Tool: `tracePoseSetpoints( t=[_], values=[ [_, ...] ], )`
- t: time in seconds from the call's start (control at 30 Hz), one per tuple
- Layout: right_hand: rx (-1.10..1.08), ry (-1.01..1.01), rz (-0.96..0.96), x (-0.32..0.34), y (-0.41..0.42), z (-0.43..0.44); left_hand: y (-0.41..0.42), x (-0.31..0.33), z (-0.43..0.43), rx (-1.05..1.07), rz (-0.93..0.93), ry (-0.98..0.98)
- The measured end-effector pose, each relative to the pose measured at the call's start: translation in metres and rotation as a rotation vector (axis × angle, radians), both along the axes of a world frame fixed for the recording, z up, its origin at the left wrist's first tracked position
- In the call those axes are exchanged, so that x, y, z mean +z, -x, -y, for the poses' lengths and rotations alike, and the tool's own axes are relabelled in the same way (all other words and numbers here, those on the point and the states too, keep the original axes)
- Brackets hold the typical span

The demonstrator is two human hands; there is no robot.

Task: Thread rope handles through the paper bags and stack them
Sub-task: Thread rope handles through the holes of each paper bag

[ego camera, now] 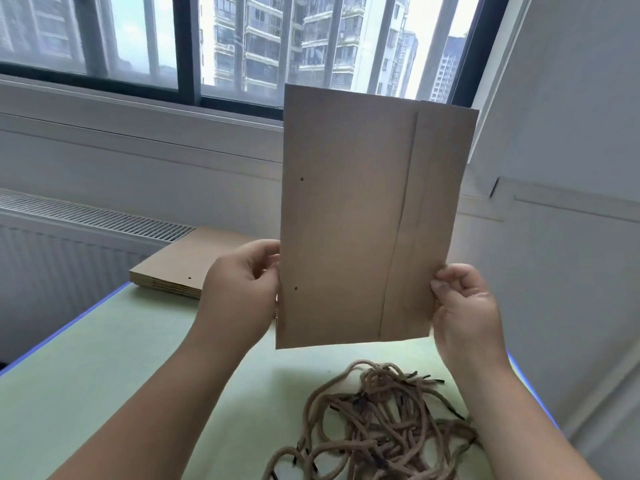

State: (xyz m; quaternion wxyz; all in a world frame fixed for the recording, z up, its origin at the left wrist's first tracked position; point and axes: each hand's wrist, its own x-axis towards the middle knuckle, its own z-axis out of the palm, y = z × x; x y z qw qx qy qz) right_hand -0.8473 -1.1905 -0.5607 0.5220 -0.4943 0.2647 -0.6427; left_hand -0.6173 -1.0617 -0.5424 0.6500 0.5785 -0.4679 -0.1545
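A flat bag (363, 220), pinched at its side edges by the left hand (242, 282) and right hand (464, 310), hangs above the table (104, 358), holes unthreaded; the tangled ropes (381, 420) below could snag when one is pulled.

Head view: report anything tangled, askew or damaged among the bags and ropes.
The rope handles lie in one tangled heap on the table, so pulling one free may drag others. The paper bag held by the left hand and right hand looks flat and intact, its two holes empty. The bag stack sits fairly even.
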Motion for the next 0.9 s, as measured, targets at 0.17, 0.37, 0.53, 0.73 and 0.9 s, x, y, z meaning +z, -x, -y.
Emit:
tracePoseSetpoints(
  t=[0.17,0.37,0.53,0.73,0.9],
  values=[
    [0.062,-0.061,0.019,0.000,-0.006,-0.007,0.001,0.008,0.002,-0.080,-0.335,0.010],
    [0.040,-0.095,-0.045,-0.003,-0.005,-0.007,-0.001,0.001,0.001,-0.075,-0.117,-0.001],
    [-0.160,-0.012,-0.416,-0.009,-0.002,-0.004,0.003,0.001,-0.001,-0.024,-0.032,-0.010],
    [-0.276,0.043,-0.654,-0.011,-0.001,0.001,0.004,0.003,-0.005,-0.033,0.013,0.046],
    [-0.458,0.192,-0.872,-0.001,-0.002,-0.012,0.005,0.002,-0.004,-0.044,0.021,0.077]
  ],
)
